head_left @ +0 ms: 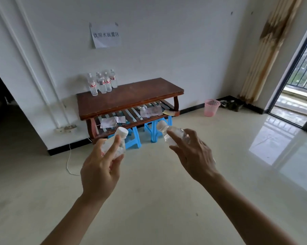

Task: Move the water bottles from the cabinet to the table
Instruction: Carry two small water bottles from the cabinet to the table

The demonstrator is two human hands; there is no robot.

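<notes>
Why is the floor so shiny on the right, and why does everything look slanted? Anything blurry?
Head view: daylight from the balcony door glares off the glossy floor; the wide lens leans the curtain outward; the left bottle and right bottle, gripped by the left hand and right hand, look smeared, the table sharper.

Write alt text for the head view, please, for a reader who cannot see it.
The left hand holds a clear water bottle, the right hand a second bottle, before a wooden table by a white wall. A cluster of bottles stands on its far left corner; a pink wastebasket sits on the floor to its right.
</notes>
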